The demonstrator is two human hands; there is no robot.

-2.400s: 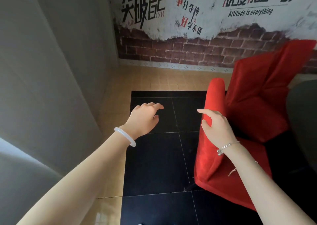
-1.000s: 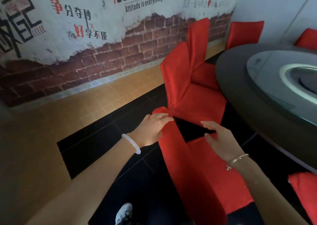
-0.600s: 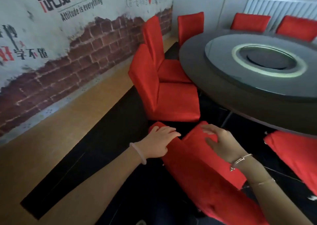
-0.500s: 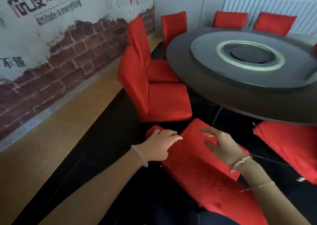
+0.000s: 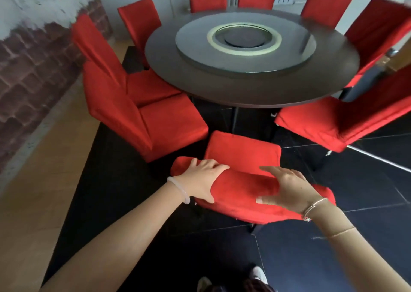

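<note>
The left hand (image 5: 200,179) curls over the top of the red chair (image 5: 241,193), thumb on the near side, holding its back. The right hand (image 5: 289,188) lies on the same top edge with fingers spread and loose, not gripping. Both arms reach forward and down. The chair stands on the black floor, facing the round worktop (image 5: 222,84). To slide it in well, grip with both hands, push evenly and straight, and miss the neighbour chair (image 5: 169,122).

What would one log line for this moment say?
left hand: grips top of red chair | right hand: open over it, contact unclear | round table: beyond chair
</note>
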